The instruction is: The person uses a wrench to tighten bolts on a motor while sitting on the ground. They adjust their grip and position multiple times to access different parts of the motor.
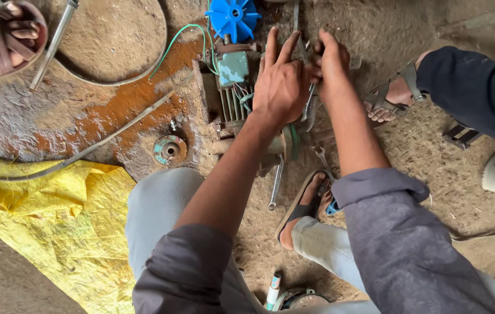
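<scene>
A small electric motor (233, 75) with a blue plastic fan (233, 16) at its far end lies on the dirt floor. My left hand (279, 81) rests flat on the motor's right side, fingers pointing away from me. My right hand (332, 64) is closed around a metal spanner (310, 102) held against the motor next to the left hand. A green wire (180, 38) runs out from the motor to the left.
Two more spanners (275, 186) (320, 156) lie by my sandalled foot (305, 203). A round metal cover (170, 149) sits left of the motor. Yellow sacking (55, 221) covers the lower left. Other people's feet are at top left (3, 35) and right (393, 96).
</scene>
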